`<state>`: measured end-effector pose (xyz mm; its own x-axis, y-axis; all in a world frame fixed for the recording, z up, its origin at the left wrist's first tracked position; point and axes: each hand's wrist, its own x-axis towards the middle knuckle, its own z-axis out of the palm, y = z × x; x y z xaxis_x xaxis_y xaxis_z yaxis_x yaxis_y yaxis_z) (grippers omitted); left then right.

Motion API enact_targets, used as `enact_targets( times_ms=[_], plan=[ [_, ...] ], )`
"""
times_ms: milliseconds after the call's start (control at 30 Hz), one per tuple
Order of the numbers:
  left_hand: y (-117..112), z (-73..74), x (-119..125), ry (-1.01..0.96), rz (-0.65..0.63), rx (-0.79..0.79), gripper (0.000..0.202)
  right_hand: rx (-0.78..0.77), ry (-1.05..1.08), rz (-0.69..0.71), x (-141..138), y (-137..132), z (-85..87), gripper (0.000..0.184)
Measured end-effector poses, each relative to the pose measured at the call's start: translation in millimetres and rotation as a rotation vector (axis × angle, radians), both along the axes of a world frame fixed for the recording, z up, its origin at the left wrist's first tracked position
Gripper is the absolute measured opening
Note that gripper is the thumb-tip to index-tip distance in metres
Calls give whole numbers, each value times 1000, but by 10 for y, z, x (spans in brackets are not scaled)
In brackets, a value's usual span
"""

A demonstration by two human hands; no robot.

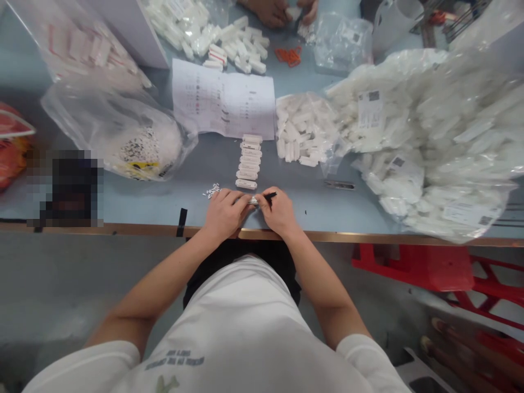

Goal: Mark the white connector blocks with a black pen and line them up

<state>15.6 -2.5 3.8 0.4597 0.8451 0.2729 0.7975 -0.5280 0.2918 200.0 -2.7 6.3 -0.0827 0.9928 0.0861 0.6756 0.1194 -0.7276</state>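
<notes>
**My left hand** (pixel 225 214): fingers pressed together, pinching a small white strip (pixel 254 201).
**My right hand** (pixel 278 212): pinching a black pen-like tool (pixel 270 196) beside that strip.
**Just ahead**: a row of white plastic pieces (pixel 249 162).

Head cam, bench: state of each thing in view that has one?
Left hand: against the small white part, grip unclear.
Right hand: pinching black pen-like tool.
Row of white blocks: lined up side by side on the bench.
Printed sheet: lying flat, creased.
Clear bag of white blocks: open, contents showing.
Large labelled bag: full.
Co-worker's hands: holding a white block.
</notes>
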Motion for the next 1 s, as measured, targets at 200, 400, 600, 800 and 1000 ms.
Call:
enact_targets(
  times_ms=[200, 400, 600, 800, 1000],
  plan=[
    [-3, -23, -7, 10, 0, -2, 27, -6, 68, -36, 32, -18, 21, 41],
    [1, -14, -9, 2, -1, 30, 28, 6, 95, -53, 41, -33, 19, 43],
    [-12, -17, 3, -19, 6, -19, 28, 5, 110, -31, 46, -32, 10, 43],
    [21, 131, -148, -64, 105, 12, 34, 2, 222, -124, 84, -69, 46, 37],
    [245, 248, -586, 22, 322, 12, 26, -8, 228, -137, 68, -70, 48, 35]
  ],
)
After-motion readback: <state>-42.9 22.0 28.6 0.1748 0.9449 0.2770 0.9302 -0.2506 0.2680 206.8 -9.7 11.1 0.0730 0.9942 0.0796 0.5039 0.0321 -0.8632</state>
